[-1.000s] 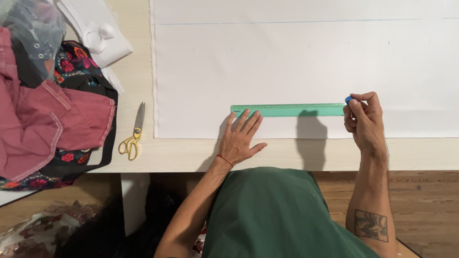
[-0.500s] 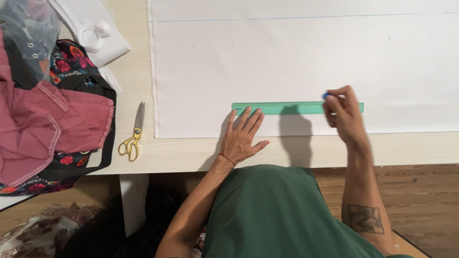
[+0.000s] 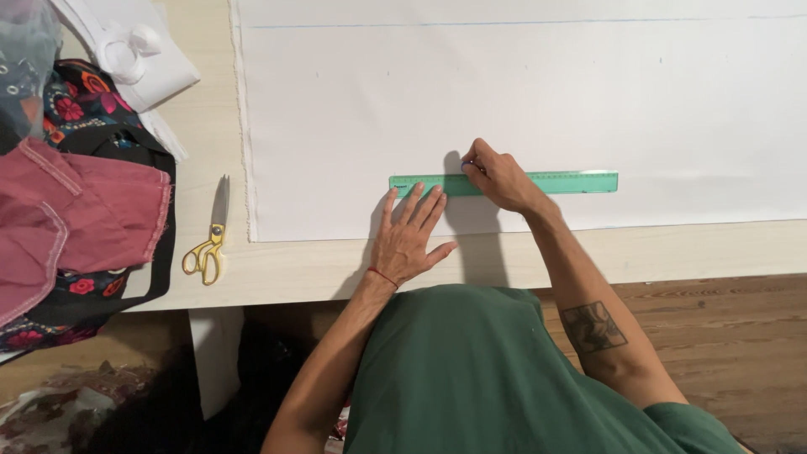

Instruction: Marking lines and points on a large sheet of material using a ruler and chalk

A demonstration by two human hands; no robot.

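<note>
**Head view: two hands at a green ruler on white cloth**

The head view looks straight down at a pale wooden table point(image 3: 319, 269) with a large sheet of white cloth point(image 3: 521, 101) spread over most of it. A green ruler point(image 3: 572, 182) lies flat on the cloth, near its lower edge and roughly parallel to it.

The left hand point(image 3: 408, 240) rests palm down on the cloth just below the ruler's left end. Its fingers are spread apart and straight, and the fingertips point(image 3: 419, 191) touch or overlap the ruler's lower edge, pinning that end. A thin red cord circles the wrist.

The right hand point(image 3: 500, 178) lies across the ruler a little right of the left hand, covering part of it. Its fingers are curled together and pinched on a small blue marker point(image 3: 465, 166), of which only the tip shows at the ruler's upper edge. Whether the tip touches the cloth cannot be told. The forearm carries a dark tattoo.

A faint blue line point(image 3: 504, 23) runs across the cloth near the top.

Left of the cloth, yellow-handled scissors point(image 3: 210, 235) lie closed on the bare table. Further left sits a heap of fabric: a pink piece point(image 3: 76, 219) over a dark floral piece point(image 3: 80, 109). The person wears a green top.
</note>
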